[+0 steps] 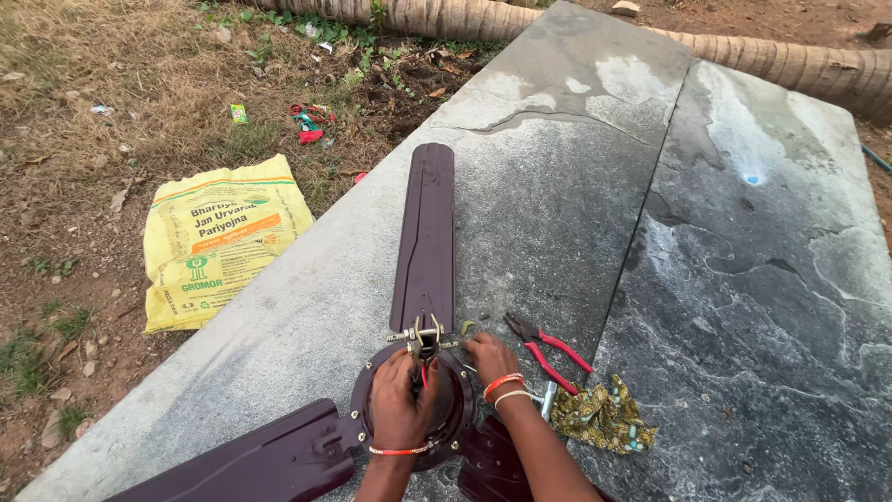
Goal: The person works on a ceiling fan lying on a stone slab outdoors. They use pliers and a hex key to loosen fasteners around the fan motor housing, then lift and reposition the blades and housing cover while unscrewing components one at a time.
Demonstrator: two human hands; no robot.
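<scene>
Beside stone slab [576, 223] lies a yellow sack [218, 242]; left hand [401, 402] grasps fan hub [423, 342], right hand [490, 358] released

Single head-worn view, looking steeply down and forward across stone slab [576, 214]; hands close at bottom edge, ground beyond.

Fan [423, 279] lies on slab [595, 214]; pliers [548, 351] right of it, sack [218, 242] left on ground

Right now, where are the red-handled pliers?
In the head view, the red-handled pliers lie on the stone slab, just right of the right hand and the fan hub, beside a crumpled patterned cloth.
</scene>
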